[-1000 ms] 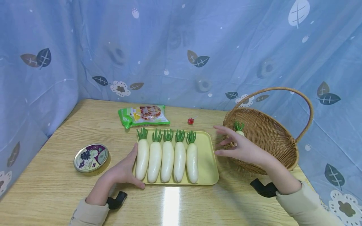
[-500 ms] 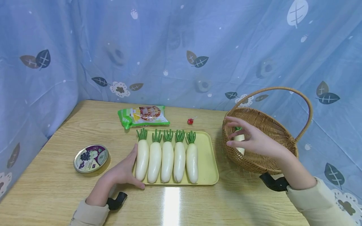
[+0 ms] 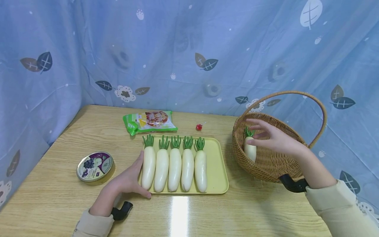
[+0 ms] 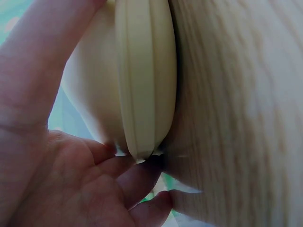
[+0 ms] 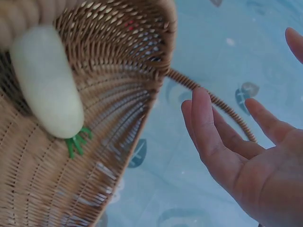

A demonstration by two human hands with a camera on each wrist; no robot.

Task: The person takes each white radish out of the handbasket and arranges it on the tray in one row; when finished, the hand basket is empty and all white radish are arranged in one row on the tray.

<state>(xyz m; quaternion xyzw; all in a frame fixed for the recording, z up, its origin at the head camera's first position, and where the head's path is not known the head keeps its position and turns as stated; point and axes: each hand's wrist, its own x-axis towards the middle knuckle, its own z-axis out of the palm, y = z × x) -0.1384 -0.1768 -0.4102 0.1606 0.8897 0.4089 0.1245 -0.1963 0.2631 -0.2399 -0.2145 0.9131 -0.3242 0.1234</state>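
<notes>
Several white radishes (image 3: 174, 169) with green tops lie side by side on a yellow tray (image 3: 217, 164). My left hand (image 3: 128, 179) holds the tray's left end, thumb at the front edge and fingers along the side. In the left wrist view the fingertips (image 4: 142, 182) bend at the tray's rim (image 4: 142, 85). Another white radish (image 3: 250, 149) lies inside the wicker basket (image 3: 278, 164), against its left wall. Over the basket hovers my right hand (image 3: 273, 140), fingers loosely spread and holding nothing. The right wrist view shows that radish (image 5: 49, 85) apart from the fingers (image 5: 206, 123).
Behind the tray lies a green-and-white food packet (image 3: 152, 121), with a small red item (image 3: 199, 127) to its right. A round tin (image 3: 95, 167) stands left of my left hand. The basket's tall handle (image 3: 321, 108) arches up, and a blue patterned curtain (image 3: 177, 49) hangs behind.
My right hand has moved right and slightly up, off the radish and over the basket, leaving the radish in view inside. The left hand and tray have not moved.
</notes>
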